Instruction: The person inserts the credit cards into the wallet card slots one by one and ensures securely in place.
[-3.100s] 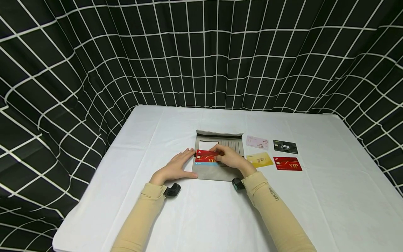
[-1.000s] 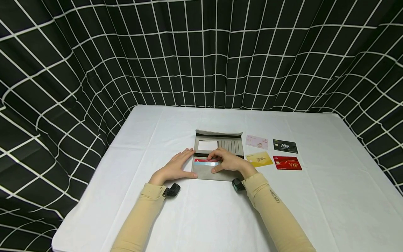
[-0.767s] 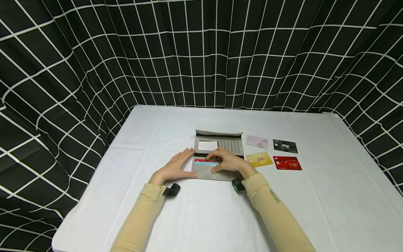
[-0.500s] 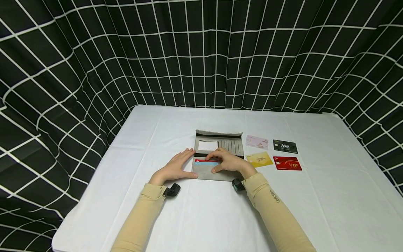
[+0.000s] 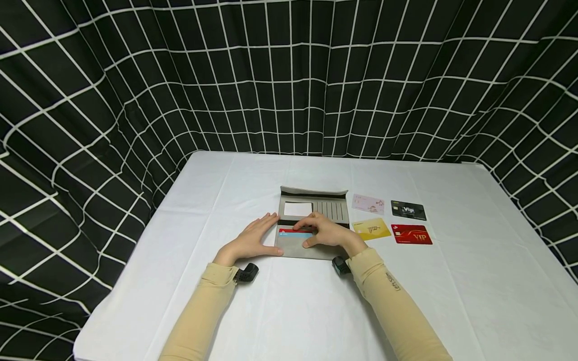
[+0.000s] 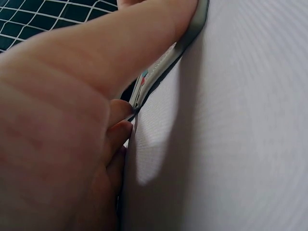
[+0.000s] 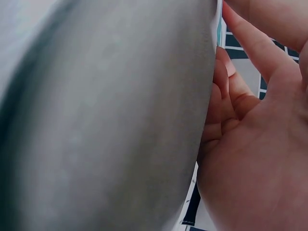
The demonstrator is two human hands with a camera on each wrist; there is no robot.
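Note:
A grey wallet (image 5: 293, 248) lies unfolded on the white tablecloth. Along its left side rests my left hand (image 5: 248, 242), fingers spread, with the thumb on the near left corner. A red card (image 5: 287, 231) sits in the wallet's near pocket behind a light-blue card (image 5: 291, 234); only a narrow strip of each shows. My right hand (image 5: 327, 231) is over the near half, its index fingertip pressing the red card's upper edge and its thumb on the pocket. The right wrist view shows the wallet's grey face (image 7: 120, 115) beside the hand's bent fingers.
Right of the wallet lie a pink card (image 5: 369, 203), a black VIP card (image 5: 408, 210), a yellow card (image 5: 372, 228) and a red VIP card (image 5: 412, 234). A white card (image 5: 298, 208) shows in the wallet's far half. Black gridded curtains (image 5: 298, 75) surround the table.
The red card has gone down into the near pocket, from mostly exposed to a thin strip. My right hand has moved from gripping it to pressing its edge. My left hand stays put.

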